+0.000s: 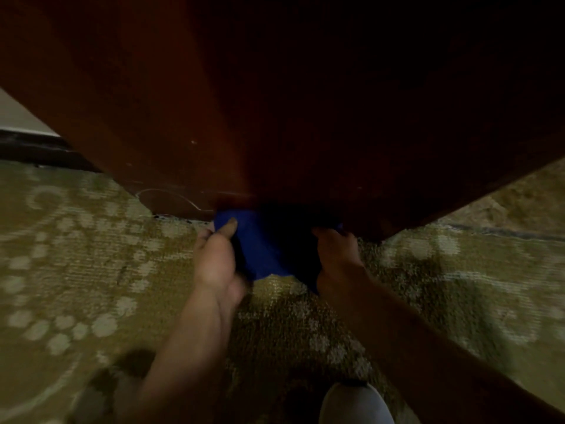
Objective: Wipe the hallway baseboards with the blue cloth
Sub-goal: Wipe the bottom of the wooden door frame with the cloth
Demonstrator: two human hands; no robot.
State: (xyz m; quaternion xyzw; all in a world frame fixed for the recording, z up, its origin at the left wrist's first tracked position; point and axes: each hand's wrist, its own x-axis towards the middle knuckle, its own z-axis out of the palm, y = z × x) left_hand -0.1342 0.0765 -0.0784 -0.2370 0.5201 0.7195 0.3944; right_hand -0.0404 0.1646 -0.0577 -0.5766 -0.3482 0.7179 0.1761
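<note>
A blue cloth [266,243] hangs between my two hands at the foot of a dark red-brown wooden corner [244,133], just above the carpet. My left hand [214,258] grips the cloth's left edge, thumb on top of the fabric. My right hand [336,255] grips the right edge, its fingers curled into the cloth and partly hidden in shadow. The cloth's upper edge touches the bottom of the wood. A dark baseboard [39,151] runs along a pale wall at far left.
Patterned olive carpet [91,270] covers the floor on both sides of the wooden corner. My grey shoe [354,405] shows at the bottom edge. The scene is dim and slightly blurred.
</note>
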